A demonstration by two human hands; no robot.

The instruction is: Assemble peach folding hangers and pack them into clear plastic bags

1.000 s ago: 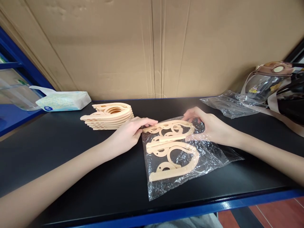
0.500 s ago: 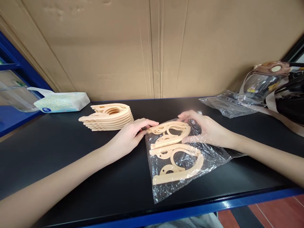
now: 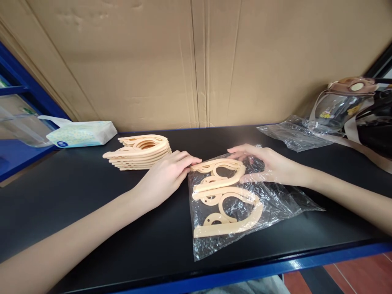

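A clear plastic bag (image 3: 275, 204) lies on the black table with beige folding hangers (image 3: 228, 229) inside, placed one above the other. At the bag's upper left corner, my left hand (image 3: 167, 175) has its fingers closed on the edge, by the end of the upper hanger. My right hand (image 3: 272, 165) holds the bag's upper right part, thumb and fingers curved about the upper hanger's rounded end; some of its fingers show through the film. Just behind my left hand stands a neat stack of matching beige hangers (image 3: 137, 153).
A tissue pack (image 3: 84, 134) lies at the back left. Another clear plastic bag (image 3: 294, 132) rests at the back right, beside a strapped drink bottle (image 3: 337, 108) and a black object (image 3: 375, 130). A cardboard wall (image 3: 137, 61) closes off the back; the table's blue edge (image 3: 245, 271) runs along the front.
The bag's lower left corner has shifted slightly left, and its right end spreads further right. My right hand has moved slightly right; my left hand stays at the corner.
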